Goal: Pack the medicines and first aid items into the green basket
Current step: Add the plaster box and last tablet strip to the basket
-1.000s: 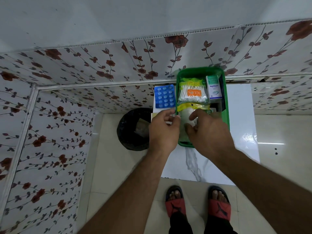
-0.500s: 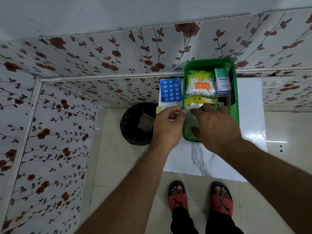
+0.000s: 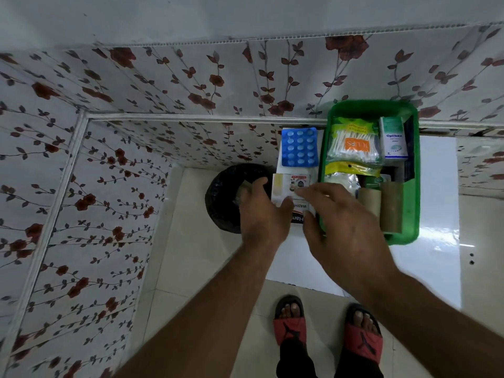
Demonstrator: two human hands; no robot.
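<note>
Reaching over a white glossy tabletop (image 3: 436, 186), a person's two bare hands close in on a white rectangular cardboard hand-wash box (image 3: 293, 186) lying flat just left of the green plastic basket (image 3: 409, 214). The left hand (image 3: 261, 214) rests at the box's left edge, thumb on top and fingers curled round the side; whether it grips yet cannot be told. The right hand (image 3: 341, 222) hovers above the box's right end with fingers spread wide, holding nothing. Beyond the box lies a blue foil blister strip of tablets (image 3: 300, 147), also outside the basket. Inside the basket sit a clear packet of cotton buds (image 3: 353, 145), a small white and teal medicine carton (image 3: 395, 140), a yellow-topped plastic pouch (image 3: 351, 169) and two brown cardboard-coloured rolls (image 3: 381, 208). The box looks light and stiff, with smooth printed sides likely to slip; pinching its two long edges seems safest. The blister strip appears thin and bendable, best lifted by an edge.
</note>
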